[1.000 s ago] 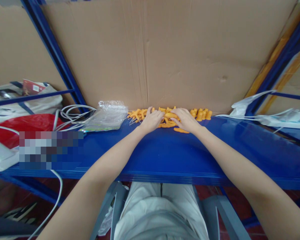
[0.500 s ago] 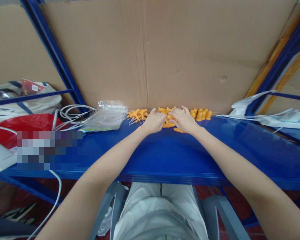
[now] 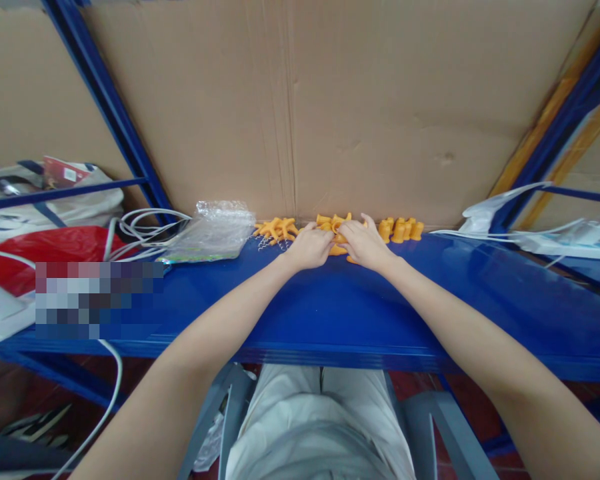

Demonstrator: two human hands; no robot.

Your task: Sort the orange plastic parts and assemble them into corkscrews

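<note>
Orange pile [image 3: 341,219] on a blue table [image 3: 330,313]

Item: the orange pile, at the back of the table near the foot of the cardboard [image 3: 380,120]; we see it only in part, behind and between the left hand [image 3: 310,247] and the right hand [image 3: 363,243]

Item: the left hand, palm down, fingers bent inward at the pile's left side; whether they clamp on anything we cannot tell

Item: the right hand, palm down, its fingertips just beside the left's and over the pile, one finger raised; its grip, too, we cannot make out

Item: a loose piece [image 3: 351,260], orange, mostly covered by the right hand

Item: star pieces [image 3: 281,229], orange, bunched left of the left hand, with metal coils [image 3: 270,245] in front

Item: upright pieces [image 3: 407,229], orange, grouped right of the right hand

Item: a clear bag [image 3: 213,233], lying left of the star pieces

Item: a red bag [image 3: 65,245], in front of a cloth bag [image 3: 90,207], at our far left
</note>
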